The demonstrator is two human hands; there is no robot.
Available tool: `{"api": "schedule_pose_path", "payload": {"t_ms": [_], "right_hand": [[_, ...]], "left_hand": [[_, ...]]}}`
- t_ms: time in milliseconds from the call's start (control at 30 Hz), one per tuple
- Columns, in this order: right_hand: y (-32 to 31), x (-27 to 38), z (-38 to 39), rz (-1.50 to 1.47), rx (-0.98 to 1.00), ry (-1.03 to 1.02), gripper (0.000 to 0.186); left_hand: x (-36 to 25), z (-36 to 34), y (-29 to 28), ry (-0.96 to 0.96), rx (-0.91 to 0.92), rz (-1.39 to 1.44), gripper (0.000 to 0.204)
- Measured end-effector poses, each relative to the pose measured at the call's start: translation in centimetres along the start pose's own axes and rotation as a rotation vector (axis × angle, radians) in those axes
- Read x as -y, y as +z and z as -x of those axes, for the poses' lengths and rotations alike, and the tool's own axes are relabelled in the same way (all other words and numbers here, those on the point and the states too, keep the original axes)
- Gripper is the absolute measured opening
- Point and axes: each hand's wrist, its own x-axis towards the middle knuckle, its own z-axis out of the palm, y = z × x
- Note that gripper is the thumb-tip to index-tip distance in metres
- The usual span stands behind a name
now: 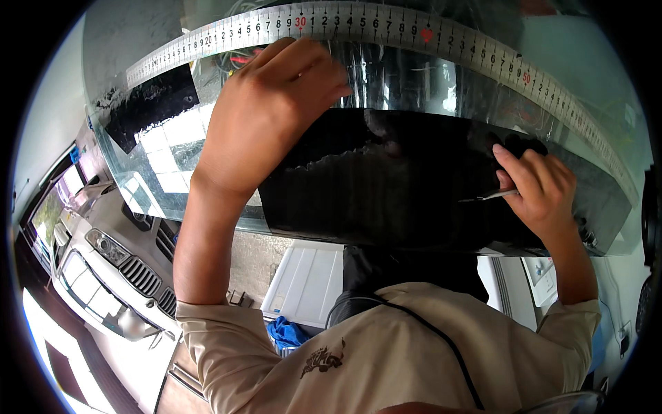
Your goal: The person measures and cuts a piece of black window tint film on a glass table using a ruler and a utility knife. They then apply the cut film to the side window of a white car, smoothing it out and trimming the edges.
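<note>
A sheet of black film lies on the glass tabletop in front of me, wrinkled along its left part. My left hand is over the film's upper left edge, just below a long steel ruler. Its fingers are curled together, and whatever they hold is hidden. At the right, my right hand grips a slim silver knife, its thin tip pointing left over the film. That hand's index finger stretches forward onto the dark sheet.
A smaller black film piece lies on the glass at the far left. Coloured wires show near the ruler. Below the glass are a white lidded box and a blue cloth. A car stands at the left.
</note>
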Motion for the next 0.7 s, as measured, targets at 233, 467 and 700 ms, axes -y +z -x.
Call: {"api": "schedule_pose_path", "payload": {"t_ms": [233,467,700], "right_hand": [[-0.3,0.1,-0.2,-0.019,0.016,0.001,0.044],[-0.4,0.2,-0.1,-0.041,0.043,0.018,0.039],[-0.5,0.4,-0.6,-0.027,0.011,0.013,0.043]], "left_hand": [[-0.9,-0.7,0.3,-0.23,0.035,-0.066,0.014],[-1.2,1.5,0.5,-0.277,-0.158,0.07,0.021],[-2.4,1.8,0.3,-0.392,-0.003,0.186,0.021]]}}
